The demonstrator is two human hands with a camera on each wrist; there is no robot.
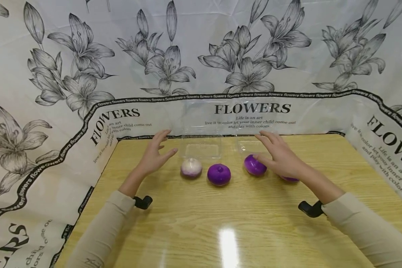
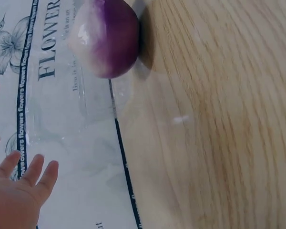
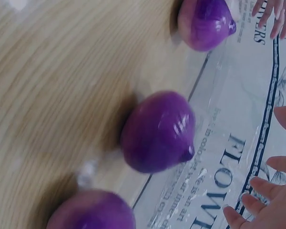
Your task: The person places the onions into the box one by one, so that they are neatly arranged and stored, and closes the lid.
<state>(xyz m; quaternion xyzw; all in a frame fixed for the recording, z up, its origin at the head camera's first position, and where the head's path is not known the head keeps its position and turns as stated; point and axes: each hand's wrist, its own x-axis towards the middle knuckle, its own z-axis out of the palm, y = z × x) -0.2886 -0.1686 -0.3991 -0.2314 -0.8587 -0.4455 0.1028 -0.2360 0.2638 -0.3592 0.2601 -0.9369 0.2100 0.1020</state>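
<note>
In the head view my left hand (image 1: 155, 155) hovers with spread fingers left of a white-and-purple onion (image 1: 191, 167), holding nothing. That onion (image 2: 109, 38) appears large in the left wrist view, apart from the fingers. A purple onion (image 1: 219, 174) sits in the middle. My right hand (image 1: 283, 158) reaches over the right side, fingers extended; its thumb overlaps another purple onion (image 1: 253, 166) in the head view. Beneath this hand, one more onion (image 1: 290, 179) is mostly hidden. The right wrist view shows an onion (image 3: 159, 132) apart from the right fingers.
Behind the onions stand two clear plastic boxes, the left box (image 1: 202, 150) and the right box (image 1: 246, 143), their lids apparently raised against the flowered cloth (image 1: 174, 123). The cloth borders the back and sides of the wooden table (image 1: 194, 219).
</note>
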